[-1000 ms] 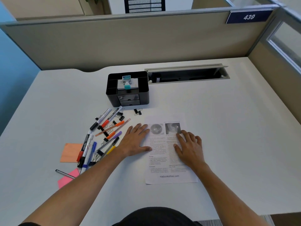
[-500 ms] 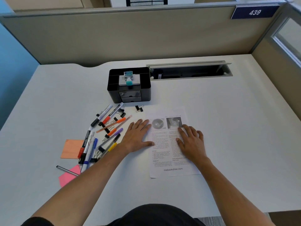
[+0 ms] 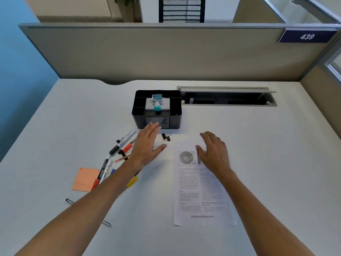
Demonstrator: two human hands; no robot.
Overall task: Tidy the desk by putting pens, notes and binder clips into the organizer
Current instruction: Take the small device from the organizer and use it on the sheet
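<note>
While an orange note [image 3: 86,179] lies flat at the far left of the white counter [image 3: 258,145], pens [image 3: 124,140] and small binder clips [image 3: 166,137] sit scattered just right of it. Over them hovers the left hand [image 3: 147,145], its grip loose, fingers straight, holding nothing, fingertips near the black organizer [image 3: 156,108]. Above the printed sheet [image 3: 201,191], the right hand [image 3: 214,152] is likewise empty, fingers relaxed.
</note>
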